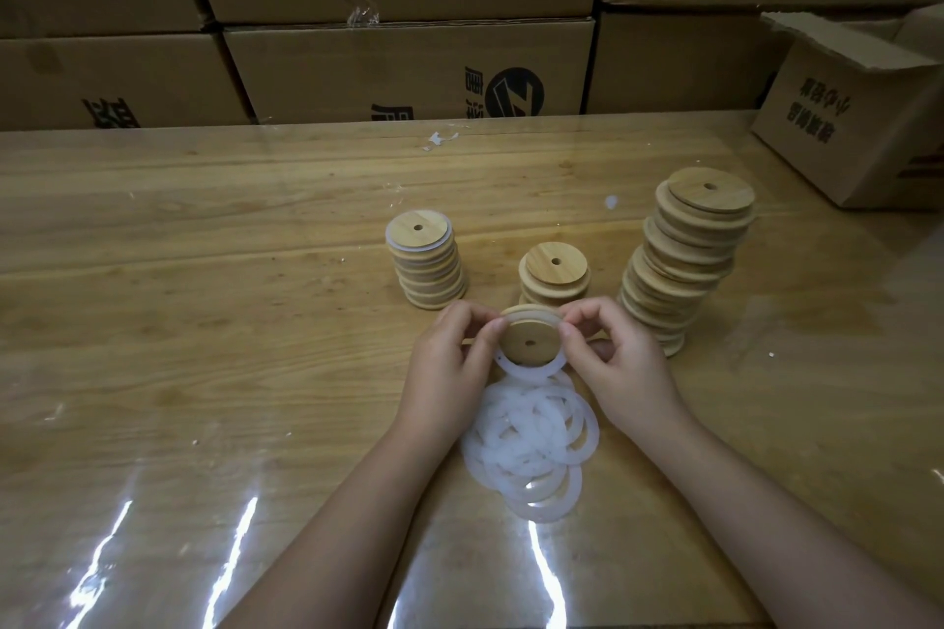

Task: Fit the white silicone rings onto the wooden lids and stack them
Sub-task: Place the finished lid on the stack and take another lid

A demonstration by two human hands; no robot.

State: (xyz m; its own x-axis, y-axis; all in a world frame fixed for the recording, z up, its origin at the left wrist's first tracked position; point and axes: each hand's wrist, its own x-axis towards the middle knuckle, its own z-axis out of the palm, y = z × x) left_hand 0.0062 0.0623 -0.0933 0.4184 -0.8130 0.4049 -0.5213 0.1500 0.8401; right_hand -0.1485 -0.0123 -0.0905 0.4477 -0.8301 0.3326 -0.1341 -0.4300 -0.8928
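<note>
Head view: wooden table (204, 322), lids (684, 261), cartons (408, 66) behind

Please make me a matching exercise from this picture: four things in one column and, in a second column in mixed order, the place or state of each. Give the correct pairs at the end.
Things
1. left stack
2. right stack
3. ring pile
4. held lid

Places or states
A. pinched by left hand and right hand, ring only partly on
B. tallest, leaning
C. loose heap nearest the person
D. white rim shows at its top

Pairs: 1-D, 2-B, 3-C, 4-A
</note>
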